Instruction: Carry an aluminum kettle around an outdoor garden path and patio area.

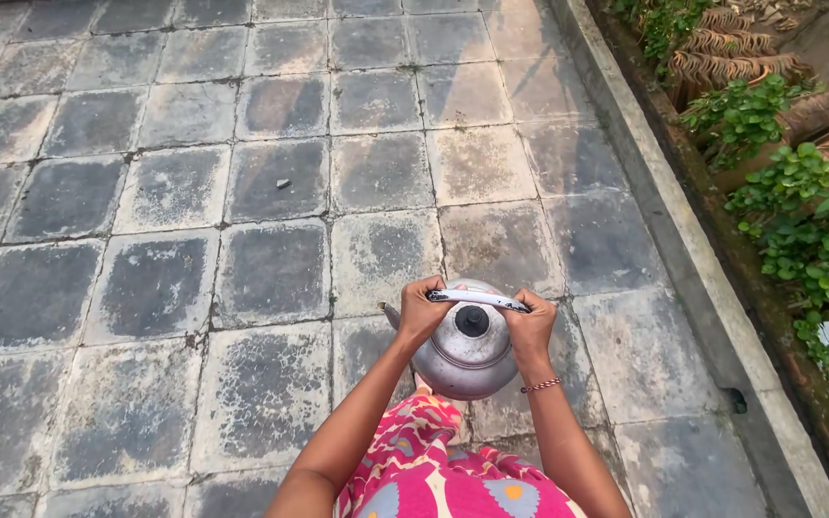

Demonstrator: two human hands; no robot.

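A round metal kettle (464, 364) with a black lid knob (472, 319) hangs in front of me above the paving. Its spout (390, 315) points left. My left hand (421, 309) grips the left end of the white-wrapped handle (480, 299). My right hand (530, 324) grips the right end; a red beaded bracelet (540, 386) sits on that wrist. Below the kettle I see my pink patterned dress (443, 475).
Worn grey stone paving tiles (271, 269) cover the ground. A small pebble (282, 182) lies on one tile. A concrete curb (683, 249) runs along the right, with green plants (798, 221) and dry palm fronds (731, 48) beyond it.
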